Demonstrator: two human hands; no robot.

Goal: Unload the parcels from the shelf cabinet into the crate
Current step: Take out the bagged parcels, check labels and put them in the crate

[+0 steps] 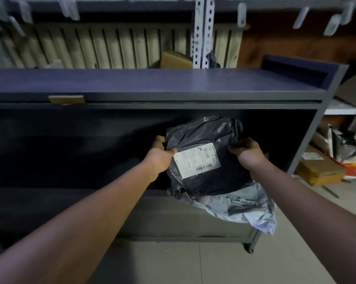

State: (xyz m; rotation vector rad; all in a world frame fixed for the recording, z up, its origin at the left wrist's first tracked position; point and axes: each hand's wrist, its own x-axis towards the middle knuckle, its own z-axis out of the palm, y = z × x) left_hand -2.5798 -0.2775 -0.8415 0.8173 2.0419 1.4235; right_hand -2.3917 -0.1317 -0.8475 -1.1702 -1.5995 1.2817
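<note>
A dark grey plastic parcel (210, 173) with a white shipping label is held in front of the dark opening of the grey shelf cabinet (152, 95). My left hand (159, 158) grips its left edge with the thumb on the label's corner. My right hand (248, 152) grips its upper right edge. The parcel's loose lighter tail hangs down over the cabinet's lower front panel. No crate is in view.
A brown cardboard box (176, 59) sits behind the cabinet top beside a perforated white upright (201, 31). Boxes and packets (320, 169) lie on the floor at the right. A caster (249, 248) carries the cabinet's corner on the tiled floor.
</note>
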